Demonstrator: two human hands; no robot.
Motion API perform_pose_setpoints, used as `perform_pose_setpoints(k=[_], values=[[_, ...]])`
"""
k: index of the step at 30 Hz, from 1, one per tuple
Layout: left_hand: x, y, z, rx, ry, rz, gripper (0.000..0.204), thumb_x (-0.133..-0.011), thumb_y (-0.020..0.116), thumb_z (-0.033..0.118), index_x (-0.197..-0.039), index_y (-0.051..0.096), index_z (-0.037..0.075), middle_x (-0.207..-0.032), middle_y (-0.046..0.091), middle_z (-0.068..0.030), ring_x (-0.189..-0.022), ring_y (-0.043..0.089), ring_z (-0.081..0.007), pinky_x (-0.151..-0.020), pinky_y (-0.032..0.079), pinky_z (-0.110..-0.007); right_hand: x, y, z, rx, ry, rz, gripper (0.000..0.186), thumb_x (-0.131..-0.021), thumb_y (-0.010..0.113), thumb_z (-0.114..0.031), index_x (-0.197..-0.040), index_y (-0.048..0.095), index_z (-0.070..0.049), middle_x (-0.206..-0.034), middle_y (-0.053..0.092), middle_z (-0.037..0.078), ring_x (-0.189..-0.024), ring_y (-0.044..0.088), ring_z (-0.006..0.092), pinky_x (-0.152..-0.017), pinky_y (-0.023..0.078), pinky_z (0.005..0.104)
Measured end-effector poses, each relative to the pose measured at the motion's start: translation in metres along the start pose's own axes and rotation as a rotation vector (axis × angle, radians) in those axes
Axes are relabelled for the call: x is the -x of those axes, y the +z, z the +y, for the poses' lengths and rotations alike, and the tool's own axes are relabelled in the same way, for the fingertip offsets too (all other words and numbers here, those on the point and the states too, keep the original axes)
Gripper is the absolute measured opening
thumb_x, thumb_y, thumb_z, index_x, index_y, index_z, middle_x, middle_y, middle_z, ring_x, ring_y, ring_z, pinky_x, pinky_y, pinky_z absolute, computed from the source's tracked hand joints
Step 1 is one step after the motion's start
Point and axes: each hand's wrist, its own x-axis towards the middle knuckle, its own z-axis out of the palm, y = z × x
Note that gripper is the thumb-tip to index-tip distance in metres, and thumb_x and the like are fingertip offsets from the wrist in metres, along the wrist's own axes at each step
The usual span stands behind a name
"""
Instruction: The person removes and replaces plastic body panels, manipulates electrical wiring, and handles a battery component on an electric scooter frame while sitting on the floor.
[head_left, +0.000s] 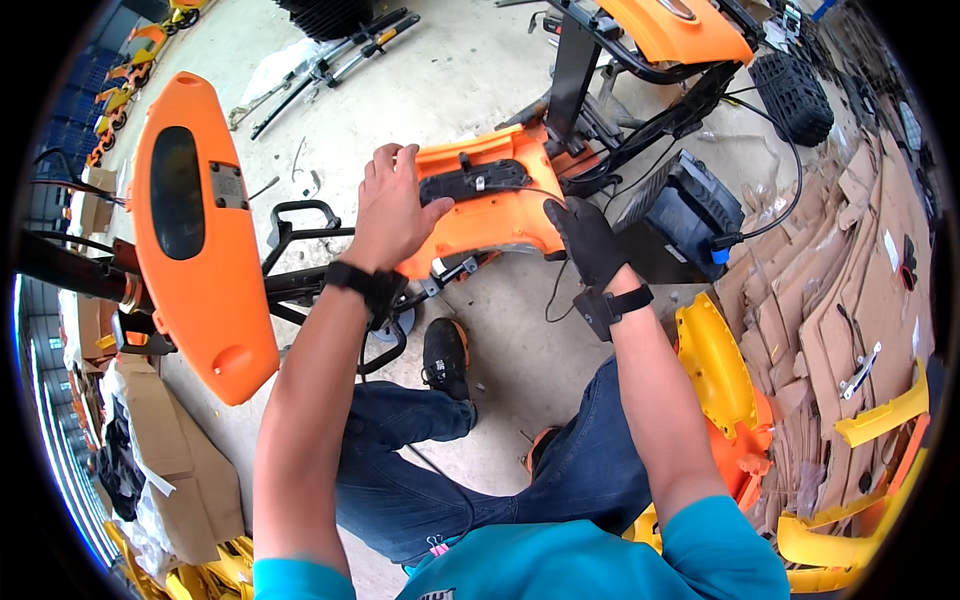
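In front of me an orange plastic panel (pixel 470 222) lies across the black frame of a scooter or small bike. A black molded part (pixel 475 182) with a thin cable sits in its recess. My bare left hand (pixel 393 205) is closed over the panel's left side, its thumb lying on the panel. My right hand (pixel 588 240), in a black glove, grips the right edge near the lower corner; some of its fingers are hidden underneath. Both wrists wear black straps with small black boxes.
A tall orange cover (pixel 215 310) with a dark oval stands at left. At right are a black case with a cable (pixel 690 205), a yellow plastic shell (pixel 715 365) and stacked flat cardboard (pixel 840 290). Another orange cover (pixel 675 30) rises beyond; metal rods (pixel 335 70) lie behind.
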Motion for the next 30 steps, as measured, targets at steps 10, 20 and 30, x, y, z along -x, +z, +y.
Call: perform_pose_setpoints(k=[10,20,30], values=[[0.063,-0.067,0.057,0.426,-0.271,-0.329,0.051,-0.08,0.068,0.013,-0.124,0.047,-0.004,-0.088,0.066,-0.0167,-0.077,0.065,-0.0202,-0.068,0.05,-0.031,-0.063,0.014,-0.109,0.621,-0.663,0.024,0.029,-0.088,0.06,-0.018,-0.107,0.059,0.004,-0.092,0.066,0.013,-0.085,0.062,0.0188,-0.076,0.049,0.0329],[0.04,0.024,0.042,0.947,-0.225,-0.898,0.013,-0.086,0.061,0.012,-0.097,0.065,0.005,-0.088,0.066,-0.0034,-0.078,0.059,-0.0106,-0.068,0.049,-0.026,-0.087,0.076,-0.233,0.279,-0.785,0.164,0.023,-0.091,0.056,-0.02,-0.101,0.058,0.001,-0.089,0.061,0.015,-0.077,0.062,0.0255,-0.064,0.056,0.0345],[0.044,-0.036,0.029,1.244,-0.347,-0.115,0.017,-0.096,0.047,0.012,-0.096,0.056,-0.003,-0.087,0.065,-0.0118,-0.08,0.066,-0.0181,-0.072,0.053,-0.028,-0.159,0.039,-0.184,1.231,-1.057,0.544,0.014,-0.083,0.06,-0.015,-0.091,0.057,-0.003,-0.08,0.063,0.023,-0.075,0.063,0.0371,-0.068,0.05,0.0431]])
